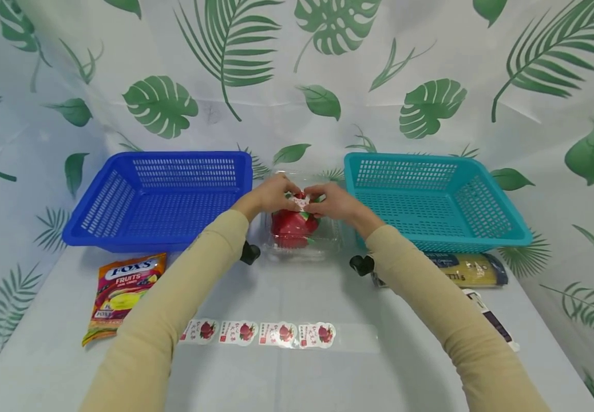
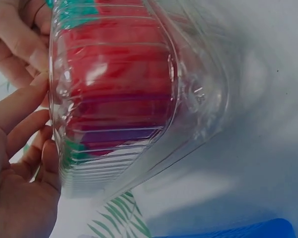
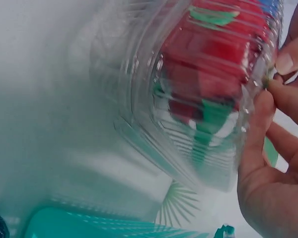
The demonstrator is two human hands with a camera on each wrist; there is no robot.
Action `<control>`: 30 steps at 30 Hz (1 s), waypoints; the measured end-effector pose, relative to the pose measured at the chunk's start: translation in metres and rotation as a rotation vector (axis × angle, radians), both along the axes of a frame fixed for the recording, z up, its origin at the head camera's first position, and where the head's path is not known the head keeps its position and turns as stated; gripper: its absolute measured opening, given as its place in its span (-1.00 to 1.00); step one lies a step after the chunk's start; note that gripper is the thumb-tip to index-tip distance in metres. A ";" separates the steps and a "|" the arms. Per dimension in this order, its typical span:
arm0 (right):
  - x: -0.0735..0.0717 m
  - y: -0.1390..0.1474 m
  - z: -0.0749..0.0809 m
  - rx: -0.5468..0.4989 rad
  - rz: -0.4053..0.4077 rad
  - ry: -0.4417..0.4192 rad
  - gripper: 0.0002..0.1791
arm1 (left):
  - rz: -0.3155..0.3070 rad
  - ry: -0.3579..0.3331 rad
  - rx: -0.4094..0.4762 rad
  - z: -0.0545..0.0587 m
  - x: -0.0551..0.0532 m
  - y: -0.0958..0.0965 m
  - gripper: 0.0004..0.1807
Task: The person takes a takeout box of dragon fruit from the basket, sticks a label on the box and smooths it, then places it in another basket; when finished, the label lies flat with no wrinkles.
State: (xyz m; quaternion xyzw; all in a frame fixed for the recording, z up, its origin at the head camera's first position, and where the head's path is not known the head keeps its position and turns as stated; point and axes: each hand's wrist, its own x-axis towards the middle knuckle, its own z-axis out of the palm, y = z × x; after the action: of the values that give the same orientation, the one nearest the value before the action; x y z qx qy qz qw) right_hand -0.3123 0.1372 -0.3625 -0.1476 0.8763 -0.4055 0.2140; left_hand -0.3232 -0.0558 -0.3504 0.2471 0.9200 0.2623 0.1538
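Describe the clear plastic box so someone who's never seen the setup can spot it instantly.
On the white table, find the gap between the blue basket and the teal basket. The clear plastic box sits in that gap, below the left hand and right hand. Unlike the opaque, perforated baskets beside it, it is see-through, showing red contents.

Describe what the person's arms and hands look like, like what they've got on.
Long, plain, pale cream sleeves cover both arms: the left sleeve and right sleeve are creased and end near the wrists. A small, rounded black piece shows beside each cuff. The left hand and right hand wear no gloves. No cables show.
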 end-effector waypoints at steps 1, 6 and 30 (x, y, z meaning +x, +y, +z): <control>0.000 0.001 0.001 -0.005 0.015 0.002 -0.39 | 0.002 -0.008 0.004 0.000 0.000 0.000 -0.49; 0.000 0.003 0.001 -0.029 0.053 0.000 -0.42 | 0.038 -0.058 0.041 0.001 0.004 -0.002 -0.48; 0.000 -0.003 0.001 0.020 -0.073 -0.048 -0.28 | 0.137 -0.035 0.096 -0.003 0.005 -0.002 -0.54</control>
State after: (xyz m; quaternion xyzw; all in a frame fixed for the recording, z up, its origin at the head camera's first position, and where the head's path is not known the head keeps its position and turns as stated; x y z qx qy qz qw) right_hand -0.3126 0.1344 -0.3617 -0.1039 0.8798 -0.4077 0.2214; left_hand -0.3183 -0.0576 -0.3538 0.1862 0.9183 0.3205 0.1393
